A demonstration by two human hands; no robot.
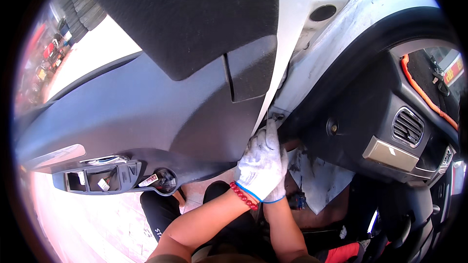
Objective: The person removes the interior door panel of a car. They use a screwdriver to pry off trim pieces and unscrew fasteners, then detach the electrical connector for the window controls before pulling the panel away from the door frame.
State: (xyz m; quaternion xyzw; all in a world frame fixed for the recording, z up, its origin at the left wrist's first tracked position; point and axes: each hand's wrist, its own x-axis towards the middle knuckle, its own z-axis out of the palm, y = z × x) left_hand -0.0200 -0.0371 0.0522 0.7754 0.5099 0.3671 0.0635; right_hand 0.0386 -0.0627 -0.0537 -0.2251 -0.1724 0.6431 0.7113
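Both my hands wear white knit gloves with blue cuffs and meet at the gap between an opened car door (195, 117) and the white door frame (321, 68). My left hand (256, 168), with a red bead bracelet (242, 196) at the wrist, lies over the right one. Its fingers are drawn together; whatever they grip is hidden. Mostly covered by it, my right hand (281, 180) shows only its side and cuff, so its fingers cannot be read. Just beyond the fingertips, a small metal fitting (278, 116) sits on the frame.
The door's armrest has a switch opening (100, 178) with a white connector. To the right are the dashboard's air vent (408, 126), orange trim (424, 95) and keys (438, 75). A crumpled pale sheet (319, 180) lies in the footwell. Stacked tyres (83, 7) stand far left.
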